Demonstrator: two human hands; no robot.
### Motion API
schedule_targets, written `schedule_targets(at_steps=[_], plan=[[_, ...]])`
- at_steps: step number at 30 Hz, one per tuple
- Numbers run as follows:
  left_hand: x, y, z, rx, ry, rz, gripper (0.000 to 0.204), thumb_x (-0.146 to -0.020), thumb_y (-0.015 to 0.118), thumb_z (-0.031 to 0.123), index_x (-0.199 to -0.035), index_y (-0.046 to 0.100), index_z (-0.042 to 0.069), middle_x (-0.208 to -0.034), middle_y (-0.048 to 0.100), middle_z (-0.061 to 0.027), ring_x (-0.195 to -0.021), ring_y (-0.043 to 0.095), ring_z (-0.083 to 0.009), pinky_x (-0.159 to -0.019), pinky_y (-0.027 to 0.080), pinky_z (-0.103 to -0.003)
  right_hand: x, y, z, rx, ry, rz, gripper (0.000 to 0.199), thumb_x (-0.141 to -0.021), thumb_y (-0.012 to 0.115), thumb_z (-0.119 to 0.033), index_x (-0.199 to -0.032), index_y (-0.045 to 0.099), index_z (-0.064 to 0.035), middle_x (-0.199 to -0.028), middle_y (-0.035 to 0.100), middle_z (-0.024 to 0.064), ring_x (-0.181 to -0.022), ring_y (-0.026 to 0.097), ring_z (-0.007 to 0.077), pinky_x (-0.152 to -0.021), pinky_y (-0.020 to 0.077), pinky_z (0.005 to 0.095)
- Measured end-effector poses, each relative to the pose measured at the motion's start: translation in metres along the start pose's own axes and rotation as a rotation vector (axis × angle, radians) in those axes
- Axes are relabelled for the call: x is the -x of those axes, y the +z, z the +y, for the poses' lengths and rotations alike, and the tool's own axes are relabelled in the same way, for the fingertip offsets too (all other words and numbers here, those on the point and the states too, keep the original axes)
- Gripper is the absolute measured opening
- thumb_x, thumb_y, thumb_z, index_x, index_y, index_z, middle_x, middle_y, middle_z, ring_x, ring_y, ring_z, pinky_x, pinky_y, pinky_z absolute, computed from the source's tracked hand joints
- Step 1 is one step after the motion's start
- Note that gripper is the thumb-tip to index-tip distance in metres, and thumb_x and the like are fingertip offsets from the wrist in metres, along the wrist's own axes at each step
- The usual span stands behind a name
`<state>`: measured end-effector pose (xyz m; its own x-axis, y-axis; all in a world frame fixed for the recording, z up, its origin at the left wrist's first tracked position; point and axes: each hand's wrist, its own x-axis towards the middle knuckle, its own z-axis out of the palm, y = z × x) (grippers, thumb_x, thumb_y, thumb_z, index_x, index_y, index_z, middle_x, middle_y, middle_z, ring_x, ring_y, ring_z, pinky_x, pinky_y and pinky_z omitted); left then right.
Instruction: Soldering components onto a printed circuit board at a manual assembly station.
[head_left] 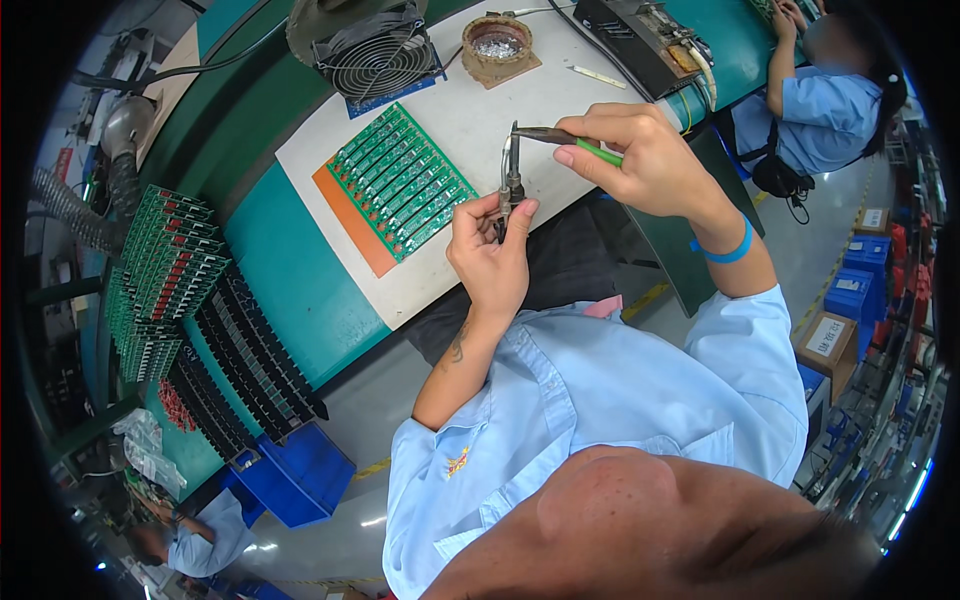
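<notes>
"Our left hand (488,258), what does it have?"

"We've got its thumb and fingers closed around the lower part of a dark rod-shaped tool (515,158), by the metal collar. We hold it nearly upright, and we see it against the near part of the white mat (462,98)."

"And our right hand (640,160)?"

"Clamped on a pair of pliers (598,152) with green handles. We point their dark nose leftward, and it meets the rod's upper end. Whether the jaws grip it or only touch it, we cannot tell."

"What lies around us?"

"Just left of the tool, we have a panel of green circuit boards (403,180) lying on the mat, partly over an orange sheet (343,212). Beyond the panel we see a round fan (385,68), and to the right of that a brown pot (480,68) with silvery stuff inside."
</notes>
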<state>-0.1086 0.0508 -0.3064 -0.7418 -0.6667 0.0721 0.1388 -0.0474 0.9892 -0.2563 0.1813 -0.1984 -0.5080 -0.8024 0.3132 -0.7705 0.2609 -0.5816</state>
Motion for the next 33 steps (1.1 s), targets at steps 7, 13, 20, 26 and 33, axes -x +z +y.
schedule_targets(at_steps=[7, 13, 20, 26, 33], plan=[[-0.004, -0.006, 0.004, 0.265, -0.141, -0.136, 0.028, -0.089, 0.075, 0.005, -0.104, 0.052, 0.000, -0.090, 0.069, -0.0108, -0.072, 0.062, -0.0120, -0.063, 0.051, -0.023, -0.002, -0.003, 0.006, -0.023, -0.050, -0.001, 0.022, -0.088, 0.073, -0.012, -0.099, 0.073, 0.0065, -0.071, 0.061, 0.0082, -0.054, 0.041, 0.0163, -0.049, 0.0303, 0.0297], [-0.007, -0.009, 0.007, 0.362, -0.228, -0.213, 0.026, -0.093, 0.072, 0.005, -0.105, 0.049, 0.002, -0.095, 0.069, -0.0124, -0.075, 0.063, -0.0130, -0.063, 0.051, -0.023, -0.004, -0.005, 0.009, -0.021, -0.058, -0.029, 0.022, -0.087, 0.073, -0.012, -0.099, 0.073, 0.0064, -0.071, 0.061, 0.0074, -0.054, 0.040, 0.0157, -0.049, 0.0298, 0.0295], [-0.006, -0.009, 0.008, 0.418, -0.279, -0.244, 0.025, -0.095, 0.070, 0.007, -0.105, 0.048, 0.002, -0.100, 0.071, -0.0146, -0.076, 0.064, -0.0147, -0.064, 0.051, -0.023, -0.003, -0.004, 0.010, -0.040, -0.048, -0.025, 0.023, -0.087, 0.073, -0.013, -0.099, 0.073, 0.0063, -0.071, 0.062, 0.0074, -0.054, 0.040, 0.0154, -0.049, 0.0298, 0.0291], [-0.007, -0.011, 0.007, 0.429, -0.279, -0.272, 0.025, -0.095, 0.070, 0.008, -0.106, 0.048, 0.002, -0.102, 0.071, -0.0154, -0.076, 0.065, -0.0153, -0.064, 0.052, -0.024, -0.004, -0.005, 0.010, -0.053, -0.053, -0.037, 0.024, -0.088, 0.073, -0.015, -0.099, 0.073, 0.0063, -0.072, 0.062, 0.0074, -0.055, 0.041, 0.0153, -0.049, 0.0304, 0.0290], [-0.009, -0.012, 0.006, 0.472, -0.315, -0.279, 0.023, -0.099, 0.065, 0.011, -0.112, 0.048, 0.003, -0.105, 0.070, -0.0169, -0.077, 0.065, -0.0161, -0.063, 0.052, -0.025, -0.003, -0.007, 0.010, -0.079, -0.016, -0.031, 0.025, -0.090, 0.071, -0.016, -0.104, 0.071, 0.0050, -0.081, 0.064, 0.0082, -0.063, 0.046, 0.0165, -0.055, 0.0358, 0.0288]])
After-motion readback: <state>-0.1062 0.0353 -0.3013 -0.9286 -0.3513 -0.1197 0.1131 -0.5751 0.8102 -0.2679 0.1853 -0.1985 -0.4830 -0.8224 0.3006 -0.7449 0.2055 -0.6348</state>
